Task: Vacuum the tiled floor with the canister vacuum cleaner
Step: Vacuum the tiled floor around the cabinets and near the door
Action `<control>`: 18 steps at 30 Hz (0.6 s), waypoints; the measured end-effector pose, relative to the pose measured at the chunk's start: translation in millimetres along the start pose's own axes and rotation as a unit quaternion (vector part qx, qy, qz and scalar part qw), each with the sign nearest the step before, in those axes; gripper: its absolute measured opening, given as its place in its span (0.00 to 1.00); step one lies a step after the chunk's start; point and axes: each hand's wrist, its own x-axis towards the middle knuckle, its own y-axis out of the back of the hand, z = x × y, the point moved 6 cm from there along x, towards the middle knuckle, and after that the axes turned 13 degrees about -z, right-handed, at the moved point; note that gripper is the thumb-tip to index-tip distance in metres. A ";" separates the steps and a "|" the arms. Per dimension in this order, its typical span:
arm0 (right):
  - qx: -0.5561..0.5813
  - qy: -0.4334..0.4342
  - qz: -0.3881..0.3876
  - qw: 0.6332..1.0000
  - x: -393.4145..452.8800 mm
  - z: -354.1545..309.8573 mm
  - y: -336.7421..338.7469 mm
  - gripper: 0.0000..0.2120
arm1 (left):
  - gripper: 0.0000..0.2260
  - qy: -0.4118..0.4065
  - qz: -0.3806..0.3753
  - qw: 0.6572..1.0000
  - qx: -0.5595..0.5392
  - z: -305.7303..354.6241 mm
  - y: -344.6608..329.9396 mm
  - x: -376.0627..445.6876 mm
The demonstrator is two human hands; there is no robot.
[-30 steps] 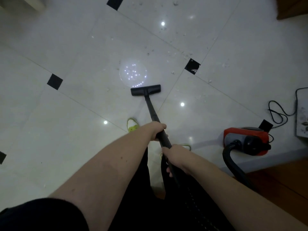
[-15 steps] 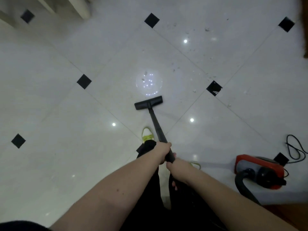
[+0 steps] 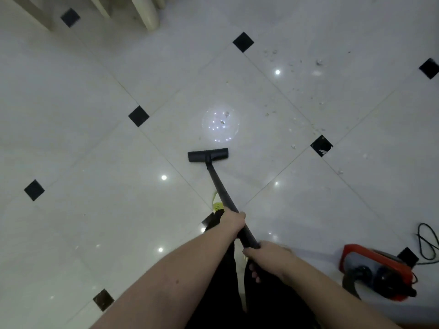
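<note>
Wand (image 3: 228, 200) gripped in both hands. Left hand (image 3: 231, 222) is wrapped around the tube further down toward the head, right hand (image 3: 263, 256) closed around the upper end, fingers curled under it. Floor head (image 3: 208, 155) sits flat on the white tiled floor (image 3: 95, 138), just short of a round patch of reflected light dots (image 3: 220, 124). Debris (image 3: 294, 91) scattered on the tiles ahead and to the right, well apart from the head, some on a black inset tile (image 3: 321, 146). Red canister vacuum cleaner (image 3: 377, 271) stands on the floor at my right, black hose (image 3: 351, 283) coming off its front, power cord (image 3: 427, 243) looped just beyond it. Yellow-laced shoe (image 3: 217, 203) shows under the wand, mostly hidden, probably my left foot. Pale furniture legs (image 3: 147, 15) at top left.
</note>
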 end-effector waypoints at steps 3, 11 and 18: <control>0.089 -0.019 -0.073 0.993 -15.5 19.4 -23.9 0.08 | 0.29 0.022 -0.005 0.999 0.042 -18.4 11.4 3.2; 0.073 0.050 -0.020 0.996 -2.0 -27.8 -28.3 0.10 | 0.33 -0.030 -0.009 0.997 -0.067 10.5 56.2 52.0; 0.120 0.072 -0.012 0.990 13.6 -80.7 -10.1 0.12 | 0.17 -0.023 -0.079 0.978 -0.189 75.4 75.6 30.7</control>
